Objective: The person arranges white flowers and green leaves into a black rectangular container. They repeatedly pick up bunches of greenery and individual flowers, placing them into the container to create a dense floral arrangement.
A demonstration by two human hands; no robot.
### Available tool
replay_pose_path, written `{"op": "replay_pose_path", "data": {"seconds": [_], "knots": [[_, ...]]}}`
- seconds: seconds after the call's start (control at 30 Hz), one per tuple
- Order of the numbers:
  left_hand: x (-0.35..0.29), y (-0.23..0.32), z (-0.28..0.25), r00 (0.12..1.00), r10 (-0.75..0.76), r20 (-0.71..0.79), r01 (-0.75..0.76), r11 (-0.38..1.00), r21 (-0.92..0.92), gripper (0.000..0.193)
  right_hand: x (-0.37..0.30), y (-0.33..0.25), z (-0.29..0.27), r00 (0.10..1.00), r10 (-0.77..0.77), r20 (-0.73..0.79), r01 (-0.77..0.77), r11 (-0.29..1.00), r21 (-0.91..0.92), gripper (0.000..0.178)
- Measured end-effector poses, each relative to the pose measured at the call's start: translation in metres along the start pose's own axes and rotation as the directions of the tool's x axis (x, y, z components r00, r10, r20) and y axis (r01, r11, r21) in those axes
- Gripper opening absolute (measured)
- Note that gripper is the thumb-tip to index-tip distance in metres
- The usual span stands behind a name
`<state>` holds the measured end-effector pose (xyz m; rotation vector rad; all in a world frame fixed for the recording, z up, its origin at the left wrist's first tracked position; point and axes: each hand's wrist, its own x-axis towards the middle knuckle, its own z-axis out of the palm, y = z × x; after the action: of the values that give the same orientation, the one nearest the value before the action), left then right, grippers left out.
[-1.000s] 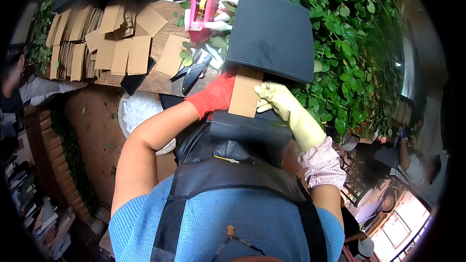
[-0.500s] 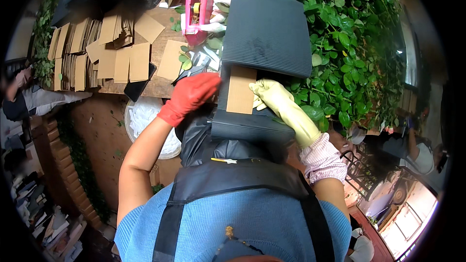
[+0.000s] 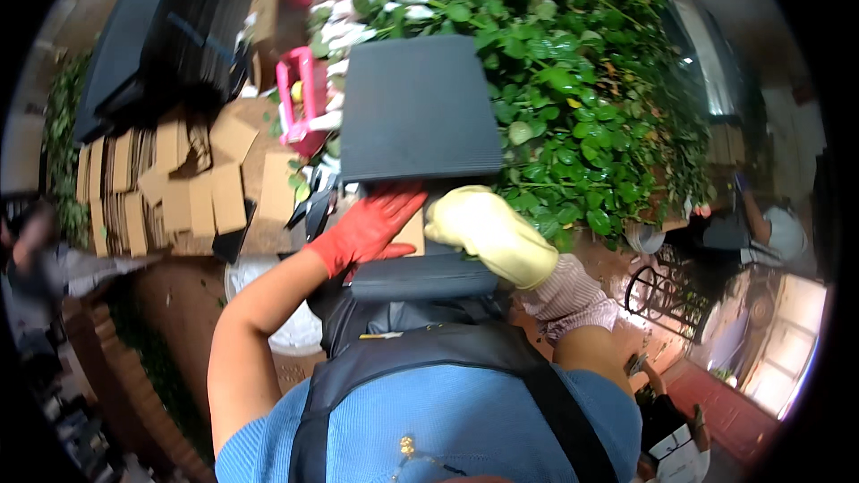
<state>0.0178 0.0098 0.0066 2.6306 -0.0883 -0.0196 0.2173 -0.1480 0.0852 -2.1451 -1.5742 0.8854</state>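
A dark grey corrugated sheet [image 3: 419, 107] lies in front of me, its near part [image 3: 425, 279] folded up close to my apron. Between the two parts is a tan cardboard piece [image 3: 413, 234], mostly covered by my hands. My left hand [image 3: 371, 228], in a red glove, rests flat over the card's left side with fingers stretched and thumb apart. Its fingertips reach the edge of the far panel. Along the card's right edge, my right hand [image 3: 488, 228], in a pale yellow glove, has its fingers curled in against the card; their tips are partly hidden.
Leafy green stems [image 3: 573, 98] fill the right side, their white-wrapped heads [image 3: 349, 31] at the left. A pink tape dispenser [image 3: 300, 107] stands left of the sheet. Stacked cardboard pieces [image 3: 161, 188] and a dark sheet stack [image 3: 170, 36] lie farther left. Below is a white tub [image 3: 291, 331].
My view has shifted, so the bench sits lower and more to the left. My left hand has moved from beside the sheet onto the cardboard piece. The right hand stays at the card's right edge.
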Motion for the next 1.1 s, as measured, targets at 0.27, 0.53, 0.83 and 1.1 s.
{"op": "replay_pose_path", "data": {"seconds": [0.27, 0.53, 0.83, 1.1], "knots": [[0.004, -0.001, 0.013, 1.0, 0.009, 0.009, -0.01, 0.995, 0.098, 0.098, 0.037, 0.004, 0.017, 0.737, 0.195, 0.647, -0.004, 0.959, -0.284, 0.025], [0.003, 0.005, 0.005, 0.999, -0.022, 0.038, 0.019, 0.995, 0.1, 0.096, 0.074, 0.08, -0.165, 0.64, -0.1, -0.762, 0.075, 0.995, -0.067, 0.043], [0.0, 0.003, 0.007, 0.998, -0.042, 0.057, 0.036, 0.994, 0.1, 0.079, 0.099, 0.055, -0.211, 0.757, -0.117, -0.643, -0.413, 0.677, -0.609, 0.025], [-0.012, 0.02, -0.002, 0.981, -0.161, -0.108, 0.166, 0.986, 0.034, 0.058, -0.02, -0.019, -0.222, 0.575, -0.497, -0.65, 0.433, 0.859, -0.273, 0.039]]}}
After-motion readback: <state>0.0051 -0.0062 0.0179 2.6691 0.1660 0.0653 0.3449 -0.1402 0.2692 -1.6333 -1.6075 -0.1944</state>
